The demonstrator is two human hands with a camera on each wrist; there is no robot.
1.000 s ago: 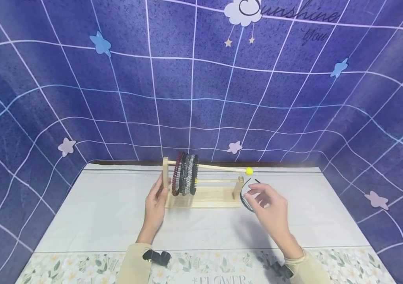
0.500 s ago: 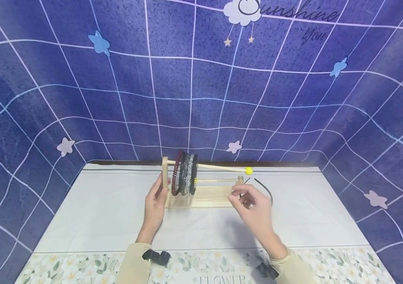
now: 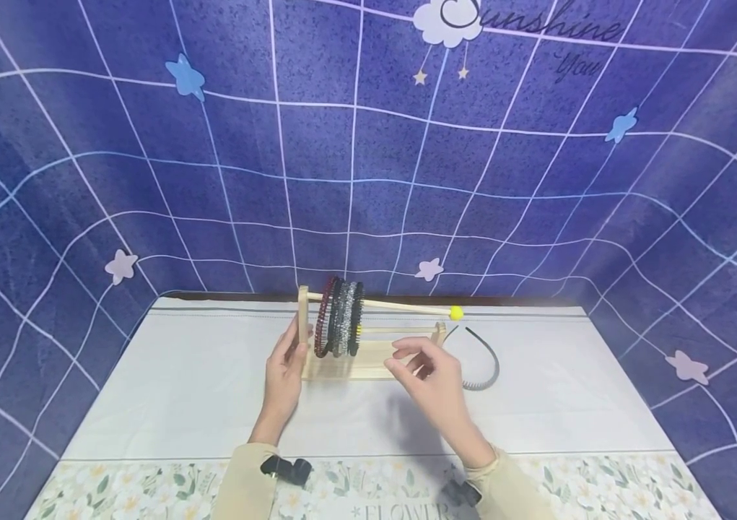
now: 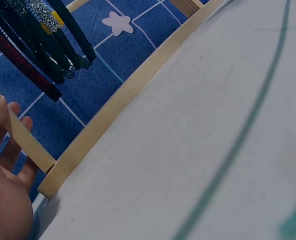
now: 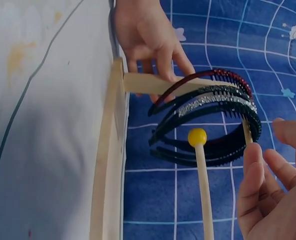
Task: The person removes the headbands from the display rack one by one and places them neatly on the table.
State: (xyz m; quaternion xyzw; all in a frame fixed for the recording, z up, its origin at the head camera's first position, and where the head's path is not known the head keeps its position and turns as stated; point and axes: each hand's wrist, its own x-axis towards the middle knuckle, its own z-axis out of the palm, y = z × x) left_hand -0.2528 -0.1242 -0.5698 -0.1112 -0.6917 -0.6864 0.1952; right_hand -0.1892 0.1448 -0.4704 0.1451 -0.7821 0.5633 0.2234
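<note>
My left hand (image 3: pixel 282 383) grips the left upright (image 3: pixel 303 316) of a wooden headband stand (image 3: pixel 342 370), its thumb in front and fingers behind. On the stand's upper rod (image 3: pixel 400 307), near the left end, hangs a bunch of toothed headbands (image 3: pixel 340 318): dark red, black and glittery silver. In the right wrist view the bunch (image 5: pixel 212 100) shows beyond my right hand (image 5: pixel 277 185). That hand (image 3: pixel 429 379) is over the right part of the stand's base, fingers loosely bent, thumb and forefinger apart with nothing between them. Right of the stand lies another dark headband (image 3: pixel 496 361).
A yellow ball (image 3: pixel 455 313) caps the upper rod's free right end. Below it runs a lower rod (image 3: pixel 400 330) to a short right post (image 3: pixel 439 331). A white cloth (image 3: pixel 167 390) covers the table, and a blue grid-patterned curtain (image 3: pixel 381 144) stands behind.
My right hand has moved left, away from the loose headband, which now lies uncovered right of the stand. The left hand, stand and hanging headbands have stayed put.
</note>
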